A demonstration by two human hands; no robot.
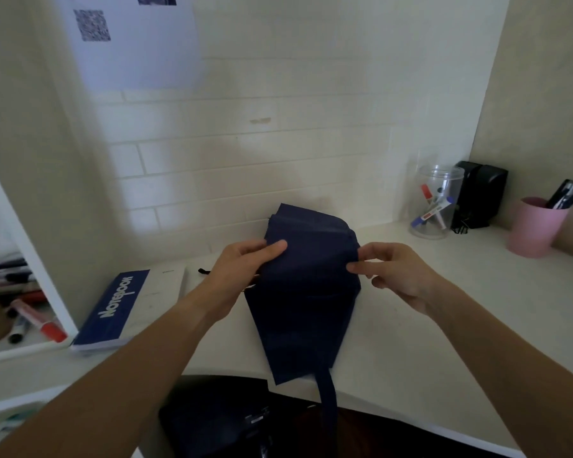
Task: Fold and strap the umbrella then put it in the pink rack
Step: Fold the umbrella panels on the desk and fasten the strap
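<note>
Two bare arms reach over the white desk [444,325], folding.

Left hand [242,269] and right hand [394,272] each pinch a side of the dark blue cloth umbrella [306,292]; it lies lengthwise between them, pointing away, pink cup rack [535,229] far right.

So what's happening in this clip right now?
A person is gathering a navy umbrella over a white desk. The left hand holds the canopy's left edge, the right hand pinches its right edge. The strap hangs loose over the desk's front edge, so it is not yet fastened. The pink rack stands at the far right, already holding pens.
</note>
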